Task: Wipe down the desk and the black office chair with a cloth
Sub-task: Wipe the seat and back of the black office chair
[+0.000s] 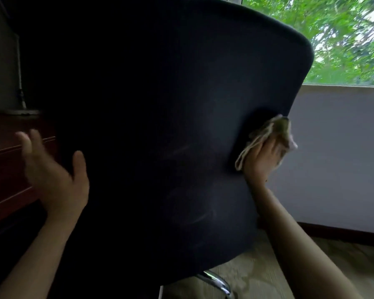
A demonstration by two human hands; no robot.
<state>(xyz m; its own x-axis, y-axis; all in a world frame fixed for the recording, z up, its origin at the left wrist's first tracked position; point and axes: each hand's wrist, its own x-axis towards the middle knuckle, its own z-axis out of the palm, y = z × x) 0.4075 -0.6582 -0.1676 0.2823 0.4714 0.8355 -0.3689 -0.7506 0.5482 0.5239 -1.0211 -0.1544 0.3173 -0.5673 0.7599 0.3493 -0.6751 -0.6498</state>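
Note:
The back of the black office chair (160, 117) fills most of the view, close in front of me. My right hand (260, 160) holds a crumpled beige cloth (272, 132) against the right edge of the backrest, about halfway up. My left hand (52, 169) is spread, fingers straight, at the left edge of the backrest; its fingertips are blurred and whether it touches the chair I cannot tell. The dark red wooden desk (7, 160) stands at the left, partly hidden behind the chair and my left hand.
A chrome chair leg (216, 281) shows under the backrest over a pale patterned floor (257, 270). A grey wall (337, 152) with a dark skirting stands on the right, below a window (343, 37) full of green foliage. A thin stand rises from the desk at the far left.

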